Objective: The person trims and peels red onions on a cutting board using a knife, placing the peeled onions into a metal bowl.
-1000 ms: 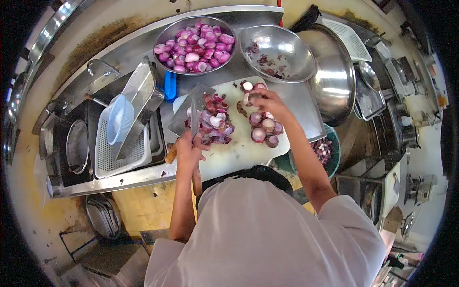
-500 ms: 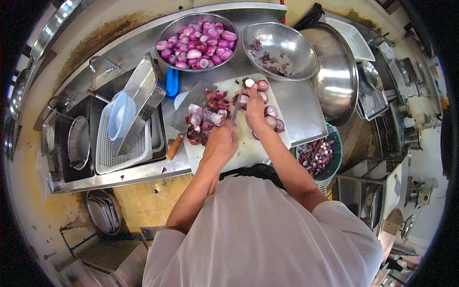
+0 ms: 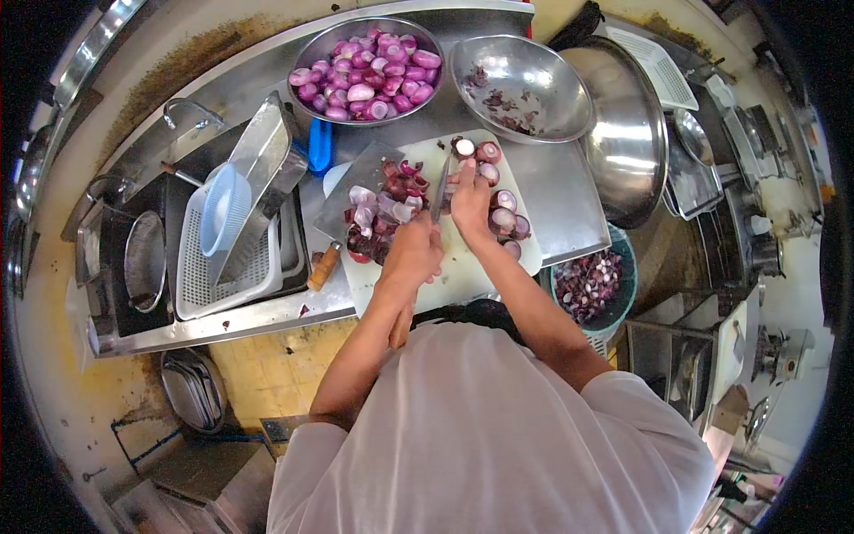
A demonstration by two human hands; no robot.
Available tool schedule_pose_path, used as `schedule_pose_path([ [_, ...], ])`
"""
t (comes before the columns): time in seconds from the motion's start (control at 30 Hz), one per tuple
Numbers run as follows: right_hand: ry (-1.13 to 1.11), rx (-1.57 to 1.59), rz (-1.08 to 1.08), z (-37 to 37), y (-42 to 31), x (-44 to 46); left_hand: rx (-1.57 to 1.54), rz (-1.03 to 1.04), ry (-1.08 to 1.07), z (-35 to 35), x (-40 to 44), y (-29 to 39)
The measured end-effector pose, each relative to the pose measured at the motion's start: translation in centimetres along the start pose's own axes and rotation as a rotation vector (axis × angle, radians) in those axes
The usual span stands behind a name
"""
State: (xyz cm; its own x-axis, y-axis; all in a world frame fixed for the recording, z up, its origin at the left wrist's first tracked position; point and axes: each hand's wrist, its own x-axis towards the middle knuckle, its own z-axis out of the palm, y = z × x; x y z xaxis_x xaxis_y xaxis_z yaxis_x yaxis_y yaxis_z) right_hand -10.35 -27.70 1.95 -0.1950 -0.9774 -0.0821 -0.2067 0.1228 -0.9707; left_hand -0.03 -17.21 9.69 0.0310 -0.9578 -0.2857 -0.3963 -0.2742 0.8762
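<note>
My left hand is closed in a fist around a knife, low on the white cutting board. The knife blade points up the board toward my right hand. Bent fingers of my right hand close on a red onion, mostly hidden behind them and the blade. Several trimmed red onions lie along the board's right side, beside my right wrist. To the left of my left hand is a heap of onion skins, partly over a broad cleaver blade with a wooden handle.
Behind the board stand a steel bowl of peeled red onions and a steel bowl with skin scraps. A large steel pot is at right. Below it, a green bin holds peelings. Left are sinks and a white basket.
My right hand has shifted slightly left and turned, so the onion in its fingers shows less. My left hand has stayed nearly in place with the knife. The view has tilted slightly.
</note>
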Motion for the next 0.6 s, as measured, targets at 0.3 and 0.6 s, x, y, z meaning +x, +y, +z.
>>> schedule_pose_path([
  [0.3,-0.008,-0.067,0.042,0.7,0.9,-0.4,0.154,0.183,0.182,2.3,2.4,-3.7],
  [0.6,-0.097,0.156,0.463,1.3,-0.5,-0.6,0.255,0.243,0.409,3.0,2.1,-3.3],
])
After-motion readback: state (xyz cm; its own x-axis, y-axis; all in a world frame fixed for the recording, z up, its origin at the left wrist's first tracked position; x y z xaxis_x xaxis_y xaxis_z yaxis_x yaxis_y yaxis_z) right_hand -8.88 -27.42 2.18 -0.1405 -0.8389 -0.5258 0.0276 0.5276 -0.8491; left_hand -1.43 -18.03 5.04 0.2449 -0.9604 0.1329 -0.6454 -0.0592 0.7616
